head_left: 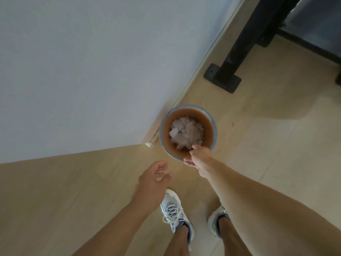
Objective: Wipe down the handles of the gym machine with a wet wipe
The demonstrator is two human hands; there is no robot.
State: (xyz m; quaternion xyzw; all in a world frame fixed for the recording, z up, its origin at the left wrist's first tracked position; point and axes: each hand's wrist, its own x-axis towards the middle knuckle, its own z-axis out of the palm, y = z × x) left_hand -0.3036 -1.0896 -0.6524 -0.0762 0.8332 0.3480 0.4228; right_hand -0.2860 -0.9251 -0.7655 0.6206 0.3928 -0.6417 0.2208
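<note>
Pale wood floor (pixel 267 145) meets a white wall (pixel 83 71).

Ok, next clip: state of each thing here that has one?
Round brown waste bin with grey rim: upright, uncovered, holding crumpled white wipes.
Right hand: over the bin's near rim, fingers pointing down; grip unclear.
Left hand: holds nothing, fingers loosely curled.
White laced sneakers: laces tied.

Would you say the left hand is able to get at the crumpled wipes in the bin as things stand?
Probably yes. The left hand hangs open and holds nothing, just short of the bin. The bin has no lid, and the wipes lie exposed. Only the right hand over the near rim crowds the way.
</note>
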